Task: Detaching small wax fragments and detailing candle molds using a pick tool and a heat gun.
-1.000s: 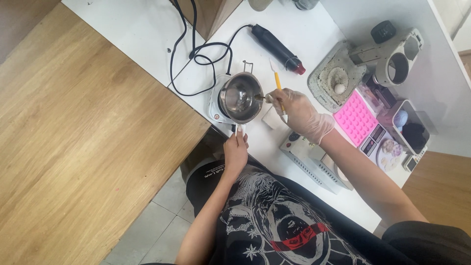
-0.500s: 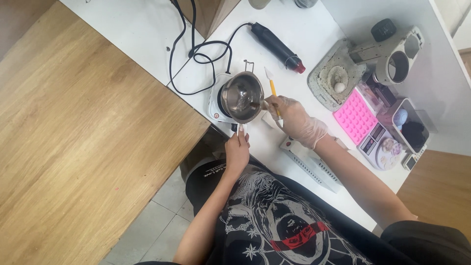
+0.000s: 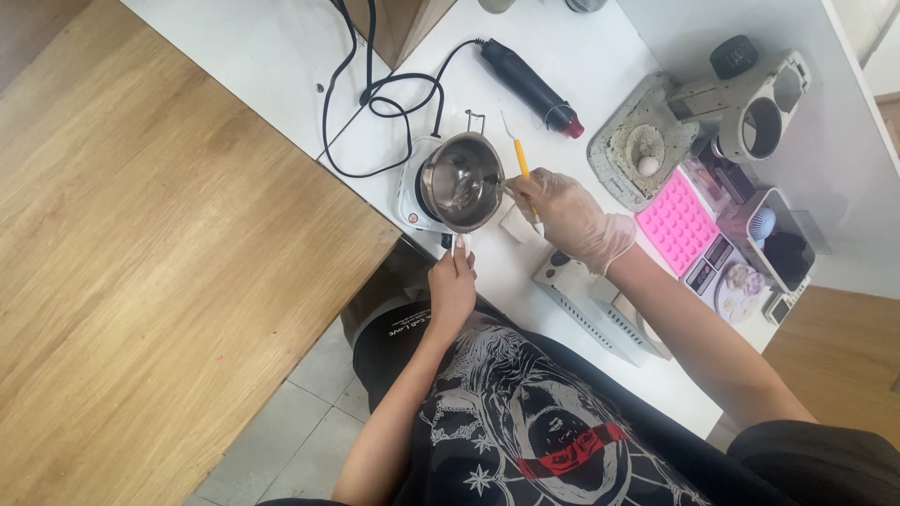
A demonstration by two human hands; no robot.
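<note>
Pot: small steel pot (image 3: pixel 461 182) on a white hot plate (image 3: pixel 412 192), near the front edge of the white table (image 3: pixel 281 56).
Handle: points toward the body, pinched at its tip by the bare left hand (image 3: pixel 452 286), fingers closed on it.
Right hand: gloved right hand (image 3: pixel 562 214) just right of the pot, closed on a thin tool; tip reaches over the rim into the pot.
Yellow stick (image 3: pixel 521 161): rises from the same fist, leaning away from the body.
Nearer hand: right, touching the rim side; left only at the handle end.
Surface: black cord (image 3: pixel 375 94), black heat gun (image 3: pixel 531 86), pink mould (image 3: pixel 679 221) to the right.
Room: wooden board (image 3: pixel 169 272) left, tiled floor below.
</note>
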